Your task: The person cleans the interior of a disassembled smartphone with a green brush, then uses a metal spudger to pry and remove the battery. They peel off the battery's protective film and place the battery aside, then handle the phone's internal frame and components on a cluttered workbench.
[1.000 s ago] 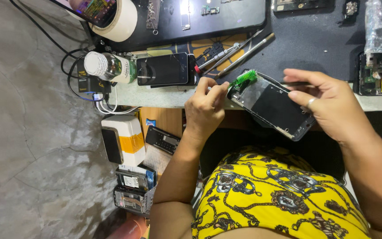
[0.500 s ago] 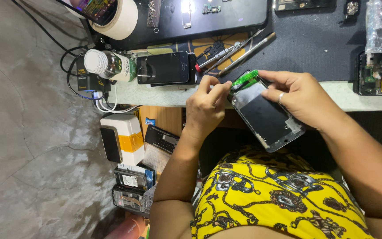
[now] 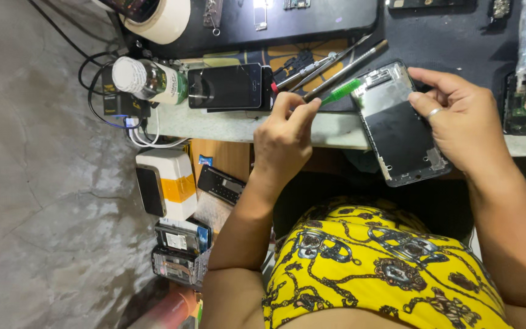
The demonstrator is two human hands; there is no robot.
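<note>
My right hand holds an opened phone body, a grey frame with a dark inner plate, by its right edge over the bench rim. A ring shows on one finger. My left hand pinches a thin tool with a green tip. The green tip touches the phone body's upper left corner, where small parts are exposed. Both hands hover above my lap and yellow patterned shirt.
On the pale bench edge lie a black smartphone, a white-capped bottle and several metal tools on a dark mat. A tape roll sits at the back. A white box and old phones lie on the floor.
My right hand has raised the phone body toward the bench and turned it more upright. My left hand followed upward, keeping the green tip at the phone's corner.
</note>
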